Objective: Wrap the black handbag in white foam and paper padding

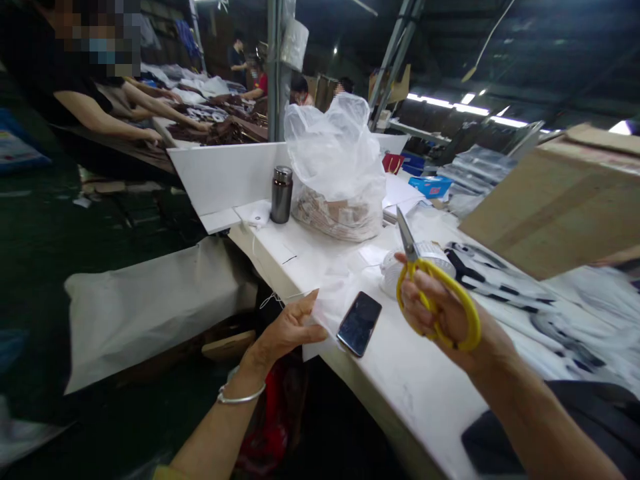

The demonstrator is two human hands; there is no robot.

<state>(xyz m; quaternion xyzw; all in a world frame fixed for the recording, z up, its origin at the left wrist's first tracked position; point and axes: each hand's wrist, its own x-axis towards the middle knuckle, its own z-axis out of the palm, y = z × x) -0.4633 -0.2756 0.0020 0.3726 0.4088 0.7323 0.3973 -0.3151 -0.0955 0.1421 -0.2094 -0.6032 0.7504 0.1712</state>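
In my right hand [433, 303] is a pair of scissors [443, 293] with yellow handles; the fingers are wrapped round them and the closed-looking blades point up. My left hand [290, 323], with a bangle at the wrist, is at the near table edge. Its thumb and fingers pinch a thin, whitish, see-through sheet [333, 297]; whether it is paper or plastic is unclear. Between my hands a dark phone [360, 323] lies flat on the white table [400, 393]. Behind the scissors sits a white roll [393, 270], partly covered by my right hand.
A dark flask [281, 195] stands beside a clear plastic bag [335, 167] of brownish material. At right are a cardboard box [555, 200] and plastic-wrapped goods [510, 293]. A large pale package [155, 320] is below the table at left. A co-worker [90, 100] handles dark cloth.
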